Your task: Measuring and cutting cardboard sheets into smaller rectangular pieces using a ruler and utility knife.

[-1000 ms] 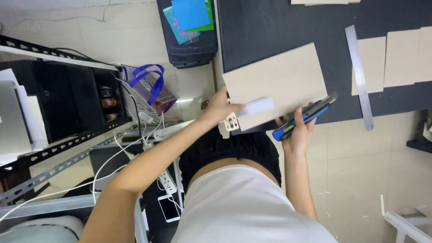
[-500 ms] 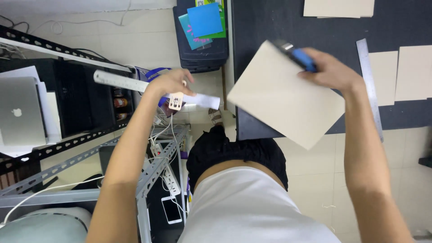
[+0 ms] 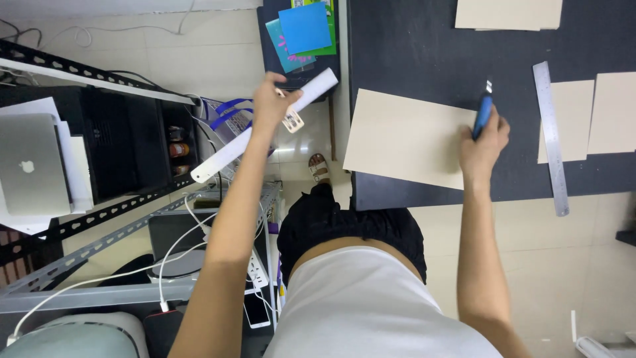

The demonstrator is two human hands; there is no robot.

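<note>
The left hand (image 3: 268,106) holds a long white ruler (image 3: 265,126) up over the floor — off the dark bench (image 3: 411,40). The right hand (image 3: 482,142) grips a blue knife (image 3: 482,114) at the edge of a tan card sheet (image 3: 404,138) lying flat. A metal ruler (image 3: 551,136) lies nearby.

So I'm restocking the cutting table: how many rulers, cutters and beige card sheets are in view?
Rulers: 2, a white one in the left hand, a steel one on the mat.
Cutters: 1, blue, in the right hand.
Beige card sheets: 4.
Total: 7
</note>
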